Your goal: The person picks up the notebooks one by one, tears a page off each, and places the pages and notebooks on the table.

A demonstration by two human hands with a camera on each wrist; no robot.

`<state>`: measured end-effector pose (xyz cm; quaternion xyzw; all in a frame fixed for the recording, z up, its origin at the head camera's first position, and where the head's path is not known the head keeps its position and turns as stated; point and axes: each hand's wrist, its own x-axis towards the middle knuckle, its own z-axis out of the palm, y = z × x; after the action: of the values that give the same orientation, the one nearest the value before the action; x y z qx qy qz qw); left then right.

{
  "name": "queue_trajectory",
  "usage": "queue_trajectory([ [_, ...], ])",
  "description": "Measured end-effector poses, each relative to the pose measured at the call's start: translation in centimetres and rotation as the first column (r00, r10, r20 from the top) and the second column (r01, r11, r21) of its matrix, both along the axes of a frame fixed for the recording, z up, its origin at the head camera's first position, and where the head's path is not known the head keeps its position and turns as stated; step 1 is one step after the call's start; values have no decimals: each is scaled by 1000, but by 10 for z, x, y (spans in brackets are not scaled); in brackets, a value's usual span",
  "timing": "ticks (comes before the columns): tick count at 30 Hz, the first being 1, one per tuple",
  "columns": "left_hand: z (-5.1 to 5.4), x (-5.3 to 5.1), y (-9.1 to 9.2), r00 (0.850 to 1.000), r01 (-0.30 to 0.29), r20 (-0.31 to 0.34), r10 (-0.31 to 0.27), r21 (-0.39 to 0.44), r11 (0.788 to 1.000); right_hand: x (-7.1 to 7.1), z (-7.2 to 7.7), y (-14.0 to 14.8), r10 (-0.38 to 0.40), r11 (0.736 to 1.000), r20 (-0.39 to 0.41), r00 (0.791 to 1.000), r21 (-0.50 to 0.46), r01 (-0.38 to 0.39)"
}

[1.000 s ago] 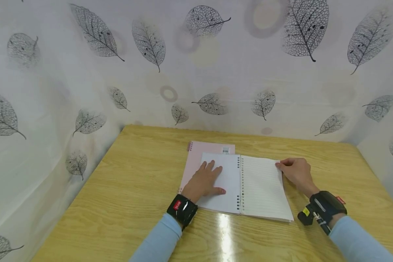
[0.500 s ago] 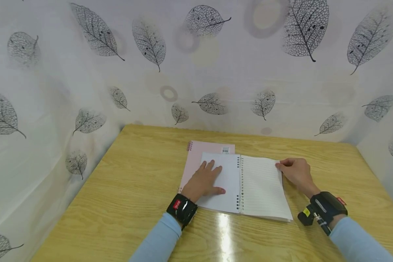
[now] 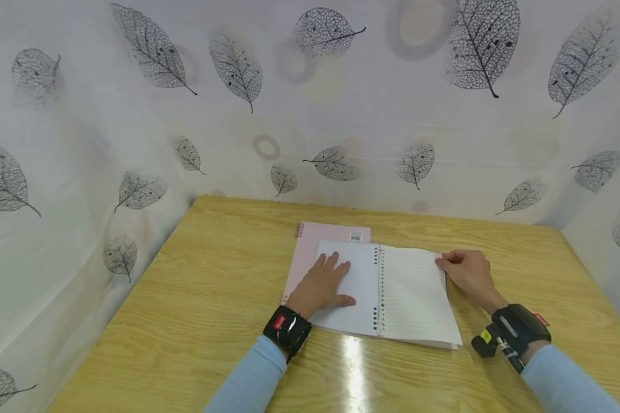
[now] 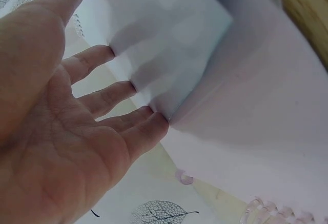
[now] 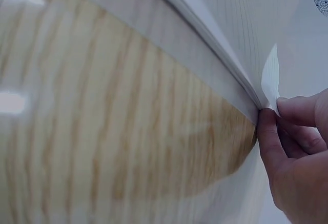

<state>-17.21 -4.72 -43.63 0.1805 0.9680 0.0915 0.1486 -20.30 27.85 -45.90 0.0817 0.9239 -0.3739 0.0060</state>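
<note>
A ring-bound notebook lies open on the table, with a plain white page [image 3: 363,275] on the left and a lined page [image 3: 415,295] on the right. Its pink cover [image 3: 301,261], with a barcode label, shows behind the white page. My left hand [image 3: 320,284] rests spread and flat on the white page; the left wrist view shows its fingertips [image 4: 160,120] against the paper. At the upper right corner, my right hand [image 3: 470,274] pinches the lined page between thumb and fingers. Up close in the right wrist view, the pinched paper corner [image 5: 271,78] curls up from the page stack [image 5: 220,42].
Around the notebook spreads a wood-grain table [image 3: 201,275], with a light glare near its front. A white curtain [image 3: 361,97] printed with dark leaves hangs behind the table and along its sides. Both wrists wear black camera straps [image 3: 287,332].
The right hand has shifted very slightly to the right. At its lower right corner, the top lined page now stands a little apart from the sheets beneath. The left hand stays put.
</note>
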Motion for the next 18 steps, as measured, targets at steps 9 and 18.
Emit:
queue_trajectory([
  [9, -1, -1, 0, 1000, 6, -7, -7, -13, 1000, 1, 0, 3, 17, 1000, 3, 1000, -13, -17],
  [18, -1, -1, 0, 1000, 1, 5, 0, -10, 1000, 0, -2, 4, -5, 1000, -6, 1000, -4, 5],
])
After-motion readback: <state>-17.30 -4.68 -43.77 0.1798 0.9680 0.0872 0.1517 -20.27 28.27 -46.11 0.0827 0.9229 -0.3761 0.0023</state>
